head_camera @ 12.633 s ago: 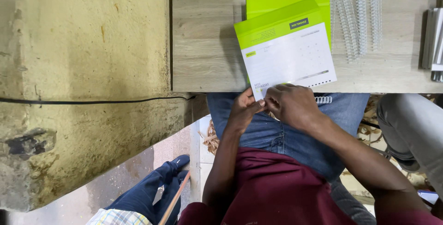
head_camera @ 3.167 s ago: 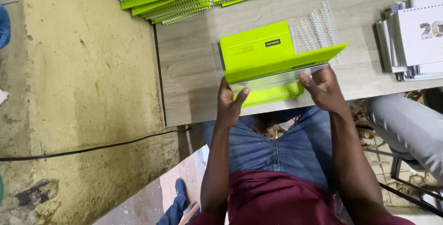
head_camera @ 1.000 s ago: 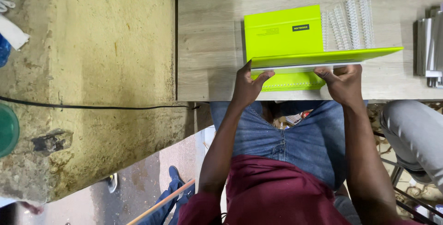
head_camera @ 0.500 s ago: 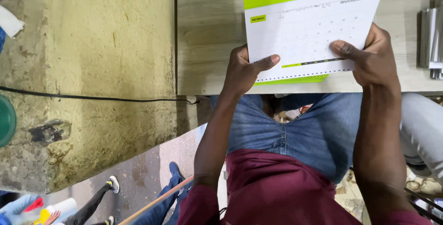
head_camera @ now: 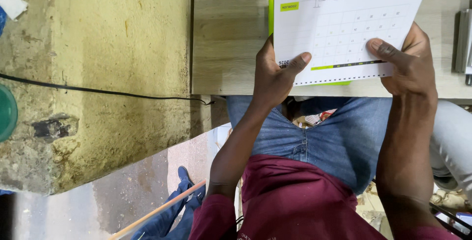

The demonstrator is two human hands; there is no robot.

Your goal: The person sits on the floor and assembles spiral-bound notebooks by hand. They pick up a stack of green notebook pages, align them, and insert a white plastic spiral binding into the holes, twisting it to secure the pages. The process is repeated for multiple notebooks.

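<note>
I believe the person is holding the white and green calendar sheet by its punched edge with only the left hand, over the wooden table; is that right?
Not quite: in the head view both the left hand and right hand grip the calendar sheet by its punched edge, over the wooden table.

- We note a calendar sheet [head_camera: 344,28]: white, printed with a date grid, lime-green band along its far edge, punched holes along the near edge.
- We find it raised above the wooden table, held at both near corners.
</note>
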